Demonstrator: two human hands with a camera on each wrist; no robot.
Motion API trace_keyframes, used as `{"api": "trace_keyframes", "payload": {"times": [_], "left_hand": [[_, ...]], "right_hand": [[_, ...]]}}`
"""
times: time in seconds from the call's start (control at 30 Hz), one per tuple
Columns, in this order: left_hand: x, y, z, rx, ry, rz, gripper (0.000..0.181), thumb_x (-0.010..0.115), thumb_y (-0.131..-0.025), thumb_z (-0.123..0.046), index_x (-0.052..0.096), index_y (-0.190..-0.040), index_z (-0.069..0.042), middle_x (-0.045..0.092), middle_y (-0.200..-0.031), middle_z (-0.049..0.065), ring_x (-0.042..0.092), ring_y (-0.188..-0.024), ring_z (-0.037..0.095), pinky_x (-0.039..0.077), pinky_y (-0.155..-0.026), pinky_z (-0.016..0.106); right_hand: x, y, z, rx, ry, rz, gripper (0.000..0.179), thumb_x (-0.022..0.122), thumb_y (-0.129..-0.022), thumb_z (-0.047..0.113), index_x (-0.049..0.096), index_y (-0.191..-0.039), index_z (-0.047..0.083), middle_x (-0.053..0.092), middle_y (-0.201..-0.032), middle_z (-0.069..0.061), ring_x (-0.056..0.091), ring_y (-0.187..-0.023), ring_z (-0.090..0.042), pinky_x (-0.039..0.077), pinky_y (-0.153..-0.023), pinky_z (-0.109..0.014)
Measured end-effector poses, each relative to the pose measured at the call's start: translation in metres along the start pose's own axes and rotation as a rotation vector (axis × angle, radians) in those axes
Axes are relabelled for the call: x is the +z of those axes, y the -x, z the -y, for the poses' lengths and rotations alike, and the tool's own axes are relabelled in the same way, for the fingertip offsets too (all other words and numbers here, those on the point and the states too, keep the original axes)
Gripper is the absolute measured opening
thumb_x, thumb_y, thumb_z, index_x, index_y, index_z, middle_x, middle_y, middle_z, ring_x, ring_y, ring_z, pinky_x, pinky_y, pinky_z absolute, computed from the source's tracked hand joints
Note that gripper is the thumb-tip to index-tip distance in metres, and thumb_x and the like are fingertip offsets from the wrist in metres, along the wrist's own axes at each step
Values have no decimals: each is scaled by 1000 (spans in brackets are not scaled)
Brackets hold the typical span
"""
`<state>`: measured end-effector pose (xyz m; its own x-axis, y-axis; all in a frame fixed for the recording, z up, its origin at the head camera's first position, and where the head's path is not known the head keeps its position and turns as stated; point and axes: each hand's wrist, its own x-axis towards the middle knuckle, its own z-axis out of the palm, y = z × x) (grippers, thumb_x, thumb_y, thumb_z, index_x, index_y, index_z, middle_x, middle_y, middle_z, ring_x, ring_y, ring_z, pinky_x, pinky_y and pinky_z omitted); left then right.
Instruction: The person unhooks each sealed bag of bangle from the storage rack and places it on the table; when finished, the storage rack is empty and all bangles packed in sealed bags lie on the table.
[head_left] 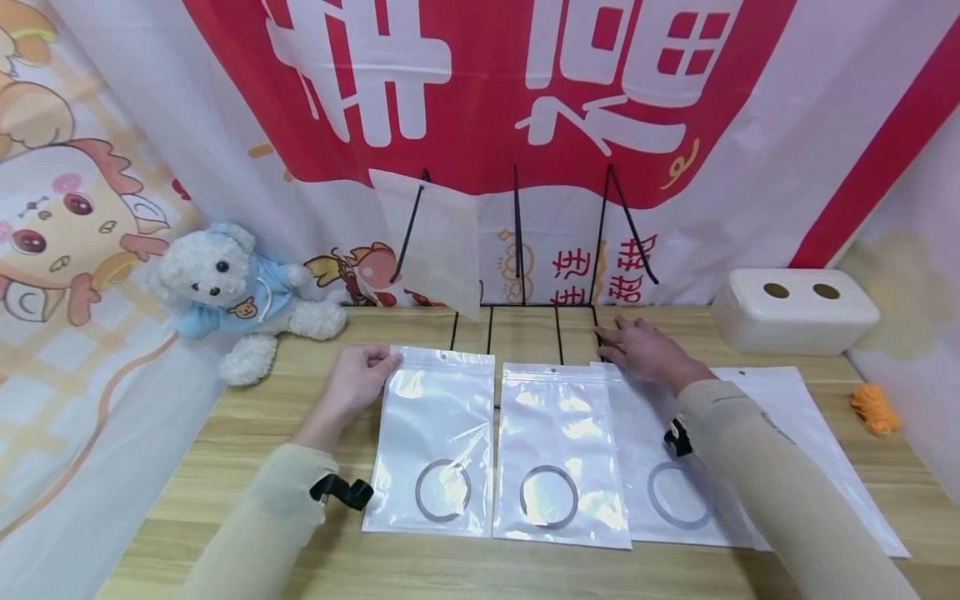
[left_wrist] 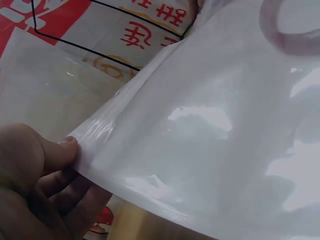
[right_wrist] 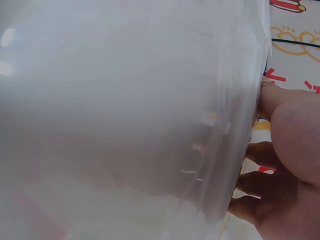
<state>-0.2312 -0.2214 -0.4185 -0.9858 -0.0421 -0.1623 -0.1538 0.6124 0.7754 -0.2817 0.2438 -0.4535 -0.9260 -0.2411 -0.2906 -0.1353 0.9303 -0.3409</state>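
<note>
White glossy zip-top plastic bags lie in a row on the wooden table, several showing a grey ring near the lower end. At the leftmost bag [head_left: 438, 408], my left hand [head_left: 358, 379] pinches the upper left corner; the thumb [left_wrist: 62, 152] is on its face and the fingers are partly beneath. Beside it lies the middle bag [head_left: 558, 442]. My right hand [head_left: 648, 354] rests at the top edge of the third bag [head_left: 637, 450], fingers extended; in the right wrist view its fingertips meet that bag's edge [right_wrist: 240, 125]. My right forearm partly covers the rightmost bag [head_left: 795, 425].
A black wire rack [head_left: 517, 225] stands behind the bags, with a pale sheet-like bag [head_left: 435, 242] upright in it. A white teddy bear [head_left: 247, 296] sits at left. At right are a white box with two holes [head_left: 798, 321] and an orange bundle [head_left: 875, 408].
</note>
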Motion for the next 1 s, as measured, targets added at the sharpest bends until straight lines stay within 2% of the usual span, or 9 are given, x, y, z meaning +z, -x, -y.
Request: {"api": "trace_keyframes", "payload": {"times": [0.13,0.27,0.4,0.5,0.7,0.83,1.0], "left_hand": [[8,-5,7,42,-63,-3,30,64,-110,-24,77,-119,1,77,-110,18,65,-89,20,53,-73,27],[14,-8,12,87,-113,-11,32,64,-110,-24,77,-122,2,77,-117,21,66,-100,26,55,-84,34],[17,-12,15,104,-136,-13,33,65,-110,-25,77,-122,3,76,-117,21,67,-103,30,56,-89,40],[19,-14,17,100,-144,3,31,66,-109,-25,76,-121,1,75,-113,19,66,-99,27,55,-84,36],[20,-18,18,53,-164,49,26,67,-108,-25,74,-118,-2,70,-103,13,60,-86,21,50,-69,28],[20,-19,19,44,-175,59,26,67,-108,-25,73,-119,-2,70,-103,13,60,-85,21,50,-68,28],[18,-21,21,37,-126,66,27,66,-109,-22,75,-121,0,76,-105,16,70,-85,19,57,-70,27]], "right_hand": [[0,0,1,3,3,2,60,48,-115,44,36,-169,21,13,-178,-28,7,-162,-61,11,-127,-78],[0,0,2,1,9,-6,60,48,-115,44,37,-169,20,14,-178,-29,8,-161,-62,12,-127,-78],[0,-1,1,2,15,-7,60,48,-115,44,37,-169,21,15,-178,-29,9,-161,-61,12,-128,-78],[1,-2,0,5,17,-4,60,48,-115,44,36,-169,21,15,-178,-29,10,-161,-61,13,-127,-78],[2,-4,-2,11,16,-1,60,48,-115,44,36,-169,22,15,-178,-29,9,-161,-61,12,-127,-79],[3,-5,-2,13,22,-2,60,47,-115,44,35,-170,22,14,-178,-29,9,-161,-61,12,-128,-78],[3,-4,-2,15,25,-6,61,47,-115,45,35,-170,22,14,-178,-29,9,-162,-61,12,-128,-77]]}}
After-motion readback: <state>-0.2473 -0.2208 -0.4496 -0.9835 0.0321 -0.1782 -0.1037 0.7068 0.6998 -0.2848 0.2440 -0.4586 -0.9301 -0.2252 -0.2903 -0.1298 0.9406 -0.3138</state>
